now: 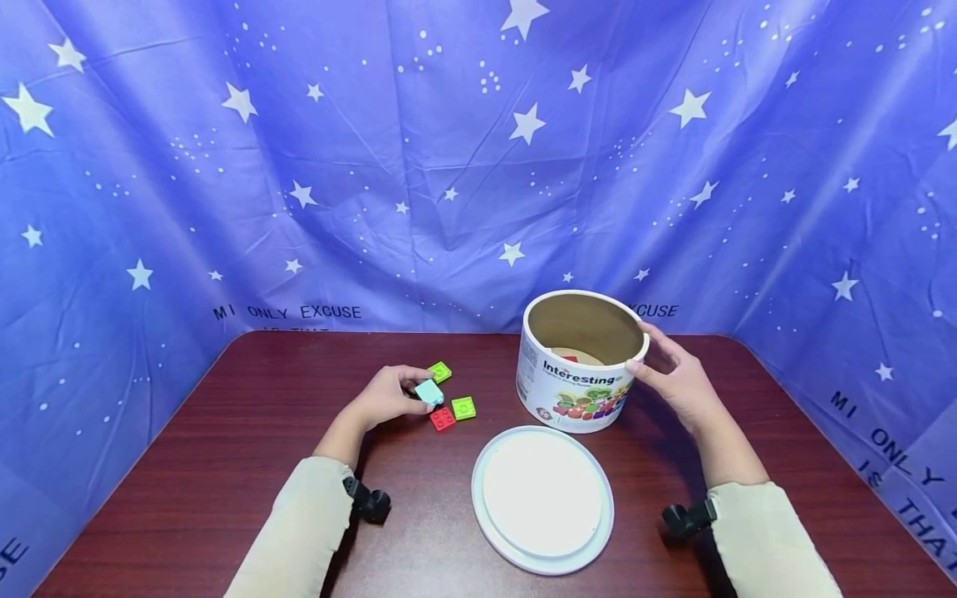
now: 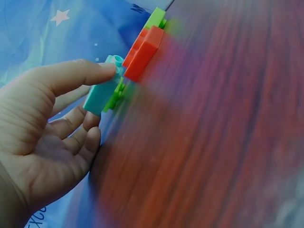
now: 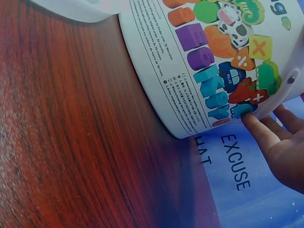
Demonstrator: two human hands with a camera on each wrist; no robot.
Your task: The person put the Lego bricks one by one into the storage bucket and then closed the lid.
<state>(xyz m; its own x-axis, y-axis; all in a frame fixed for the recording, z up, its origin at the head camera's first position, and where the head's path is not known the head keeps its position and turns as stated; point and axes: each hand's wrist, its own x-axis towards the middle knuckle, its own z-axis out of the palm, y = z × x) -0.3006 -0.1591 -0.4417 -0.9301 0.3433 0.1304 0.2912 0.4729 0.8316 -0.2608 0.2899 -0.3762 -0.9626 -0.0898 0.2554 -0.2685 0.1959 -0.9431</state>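
My left hand (image 1: 389,394) pinches a light blue toy brick (image 1: 429,392) between thumb and fingers, just above the table among a few other bricks. Right beside it lie a red brick (image 1: 443,419), a lime green brick (image 1: 464,408) and a second lime green brick (image 1: 440,371). In the left wrist view the blue brick (image 2: 100,92) is held edge-on, its studs near the thumb. With thumb and fingers spread along the rim, my right hand (image 1: 684,386) grips the right side of a white printed tub (image 1: 534,365). A bit of red shows inside it.
A round white lid (image 1: 542,507) lies on the dark red wooden table (image 1: 224,473), in front of the tub. Blue star-patterned cloth (image 1: 419,166) hangs behind the table and along both sides.
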